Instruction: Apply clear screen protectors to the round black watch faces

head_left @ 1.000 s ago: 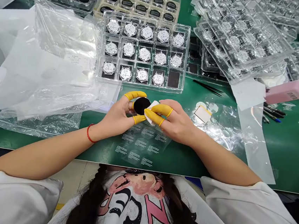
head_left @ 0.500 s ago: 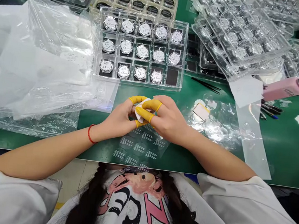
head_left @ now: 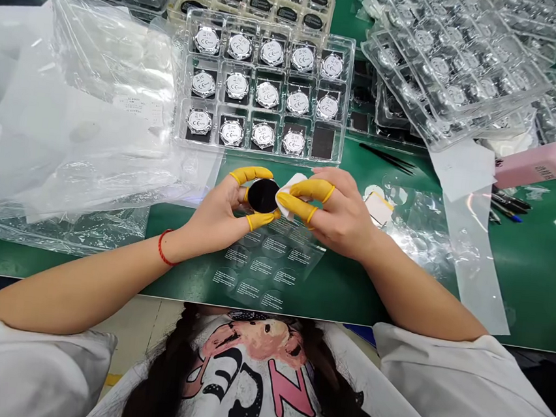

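White wipe (head_left: 289, 195) shifted off black disc (head_left: 263, 195) — disc gripped in left hand (head_left: 219, 211), right hand (head_left: 342, 216) pinching wipe

The left arm (head_left: 78, 287) and the right arm (head_left: 417, 294) are stretching forward, and both hands are staying close together. The left hand (head_left: 218, 212) is curling its fingers (head_left: 249, 175) into a pinch. The right hand (head_left: 341, 214) is pointing its fingers (head_left: 309, 188) toward it. Yellow finger caps (head_left: 260, 220) are covering some fingers, and a red string (head_left: 162, 247) is circling the left wrist (head_left: 179, 238).
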A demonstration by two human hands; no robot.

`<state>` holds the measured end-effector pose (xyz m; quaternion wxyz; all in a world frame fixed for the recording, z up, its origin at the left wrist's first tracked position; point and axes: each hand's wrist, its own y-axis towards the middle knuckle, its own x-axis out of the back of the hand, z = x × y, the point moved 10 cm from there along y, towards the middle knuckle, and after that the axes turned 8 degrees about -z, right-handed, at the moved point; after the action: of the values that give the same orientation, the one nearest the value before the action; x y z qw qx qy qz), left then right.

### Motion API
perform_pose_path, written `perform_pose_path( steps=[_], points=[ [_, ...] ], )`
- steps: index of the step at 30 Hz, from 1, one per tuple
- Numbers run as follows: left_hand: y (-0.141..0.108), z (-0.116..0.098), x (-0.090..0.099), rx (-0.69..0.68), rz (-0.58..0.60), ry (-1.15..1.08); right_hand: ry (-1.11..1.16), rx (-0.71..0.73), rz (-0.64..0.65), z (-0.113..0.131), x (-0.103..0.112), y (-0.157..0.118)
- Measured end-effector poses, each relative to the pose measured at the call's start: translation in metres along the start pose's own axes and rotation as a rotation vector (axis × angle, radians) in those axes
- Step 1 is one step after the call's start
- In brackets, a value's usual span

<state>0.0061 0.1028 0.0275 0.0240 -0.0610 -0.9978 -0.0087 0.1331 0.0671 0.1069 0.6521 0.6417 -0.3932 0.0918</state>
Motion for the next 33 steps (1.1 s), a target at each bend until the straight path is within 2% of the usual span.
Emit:
perform_pose_path(
  steps=[3, 5, 9, 12, 15, 17, 20, 24, 28, 33],
  points=[
    [-0.001, 0.001, -0.002, 0.006, 0.011, -0.01, -0.031, -0.081, 0.069, -0.011, -0.007, -0.003],
    [-0.001, 0.0, -0.002, -0.008, 0.014, -0.006, -0.01, -0.184, 0.116, -0.021, -0.012, -0.007],
    [-0.002, -0.006, 0.002, -0.09, -0.009, 0.033, 0.05, -0.515, 0.143, -0.051, -0.013, -0.019],
    [-0.005, -0.014, 0.006, -0.178, -0.045, 0.034, 0.161, -0.798, 0.214, -0.072, -0.017, -0.034],
    [-0.007, -0.019, 0.012, -0.254, -0.099, 0.032, 0.346, -1.053, 0.279, -0.08, -0.022, -0.046],
    [-0.007, -0.022, 0.014, -0.301, -0.124, 0.029, 0.467, -1.171, 0.307, -0.078, -0.026, -0.048],
    [-0.007, -0.023, 0.014, -0.326, -0.124, 0.025, 0.61, -1.242, 0.302, -0.073, -0.031, -0.045],
    [-0.006, -0.02, 0.013, -0.292, -0.109, 0.002, 0.633, -1.247, 0.278, -0.071, -0.034, -0.046],
    [-0.003, -0.01, 0.01, -0.157, -0.078, -0.017, 0.734, -1.278, 0.27, -0.072, -0.036, -0.05],
    [0.001, 0.002, -0.002, -0.047, 0.024, -0.013, 0.844, -1.304, 0.155, -0.073, -0.023, -0.033]
  ],
)
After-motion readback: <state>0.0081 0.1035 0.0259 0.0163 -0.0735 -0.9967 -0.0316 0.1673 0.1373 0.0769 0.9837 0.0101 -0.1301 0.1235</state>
